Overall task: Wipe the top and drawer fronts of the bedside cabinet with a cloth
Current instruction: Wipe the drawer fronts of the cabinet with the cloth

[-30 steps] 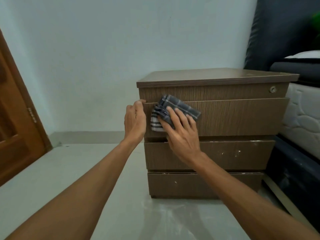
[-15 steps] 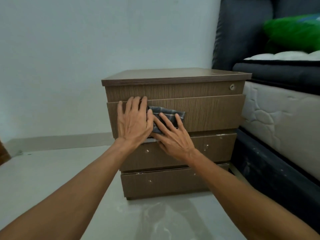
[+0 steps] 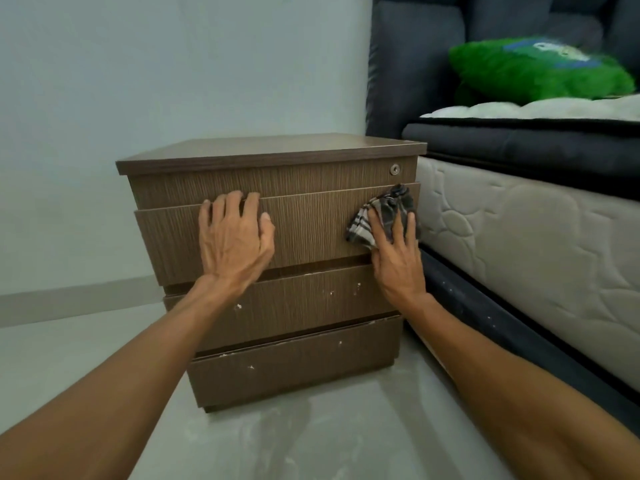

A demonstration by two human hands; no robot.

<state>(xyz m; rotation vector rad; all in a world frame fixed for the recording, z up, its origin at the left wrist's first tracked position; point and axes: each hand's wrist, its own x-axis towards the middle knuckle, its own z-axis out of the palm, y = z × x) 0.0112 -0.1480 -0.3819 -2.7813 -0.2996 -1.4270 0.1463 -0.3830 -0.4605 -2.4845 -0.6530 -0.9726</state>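
Mid-wipe on the top drawer front (image 3: pixel 311 230) — right hand (image 3: pixel 398 261) flat, pressing the cloth (image 3: pixel 382 211) at its right end. Left hand (image 3: pixel 235 240) spread, bracing, gripping nothing. Next, likely — down to the speckled middle drawer (image 3: pixel 298 306).

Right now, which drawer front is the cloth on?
The tall drawer front under the keyhole; the right hand presses the cloth at its right end. Both lower fronts have none.
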